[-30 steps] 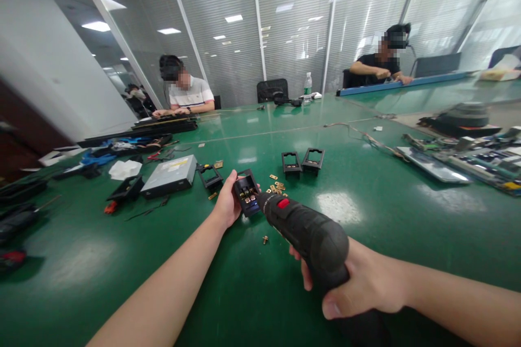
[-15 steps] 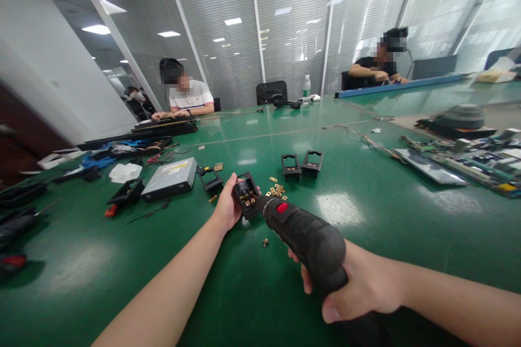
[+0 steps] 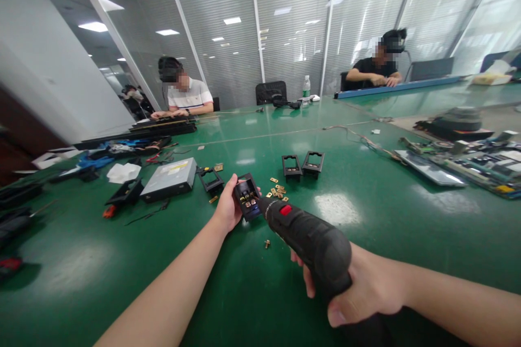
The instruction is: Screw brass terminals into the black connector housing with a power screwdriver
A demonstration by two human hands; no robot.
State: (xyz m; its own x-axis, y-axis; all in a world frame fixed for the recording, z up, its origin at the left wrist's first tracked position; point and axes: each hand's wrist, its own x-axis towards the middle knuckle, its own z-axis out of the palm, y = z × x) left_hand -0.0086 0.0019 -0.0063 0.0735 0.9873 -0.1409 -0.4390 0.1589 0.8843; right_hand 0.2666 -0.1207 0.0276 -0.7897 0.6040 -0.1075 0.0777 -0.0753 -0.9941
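My left hand grips a black plastic socket housing by its left side, its recess tilted toward me. Several brass-coloured screw terminals show inside that recess. Wrapped round the handle of a black cordless screwdriver with a red switch is my right hand. The tool's front end points at the housing's right side; whether its tip touches a screw cannot be made out. Just beyond lie several small brass plates. A loose brass screw piece rests on the table nearer me.
Two similar black housings stand further back, another black frame at the left. Beside that is a silver disc drive. Circuit boards spread at the right on the green table. Two people sit across, one behind a blue bar.
The screwdriver and my right hand have shifted slightly right and down, drawing its front end a little away from the terminals. My left hand still holds the housing almost unmoved.
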